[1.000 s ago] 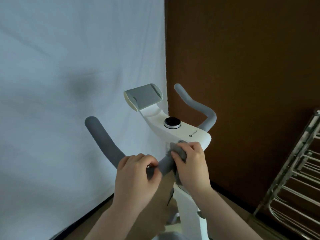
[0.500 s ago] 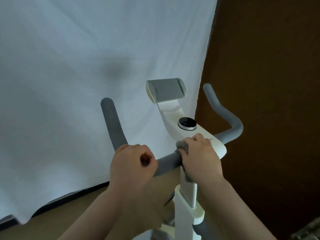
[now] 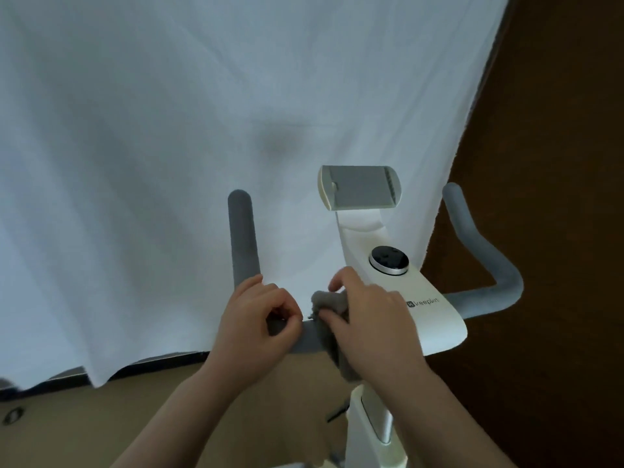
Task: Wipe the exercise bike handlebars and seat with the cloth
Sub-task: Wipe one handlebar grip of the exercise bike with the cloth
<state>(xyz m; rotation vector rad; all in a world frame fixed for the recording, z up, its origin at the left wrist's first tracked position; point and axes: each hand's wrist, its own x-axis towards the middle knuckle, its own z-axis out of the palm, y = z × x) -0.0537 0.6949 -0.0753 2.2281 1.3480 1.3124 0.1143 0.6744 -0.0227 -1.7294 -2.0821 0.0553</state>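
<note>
Centre frame: my right hand (image 3: 374,325) pinches the cloth (image 3: 329,304) on the handlebar (image 3: 241,238); my left hand (image 3: 258,327) grips the bar. Loosely bunched, the cloth could slip off.

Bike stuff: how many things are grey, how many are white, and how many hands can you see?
Grey: 3, the handlebar, the cloth, the holder pad
White: 2, the console, the sheet
Hands: 2, the left hand, the right hand
Total: 7
</note>
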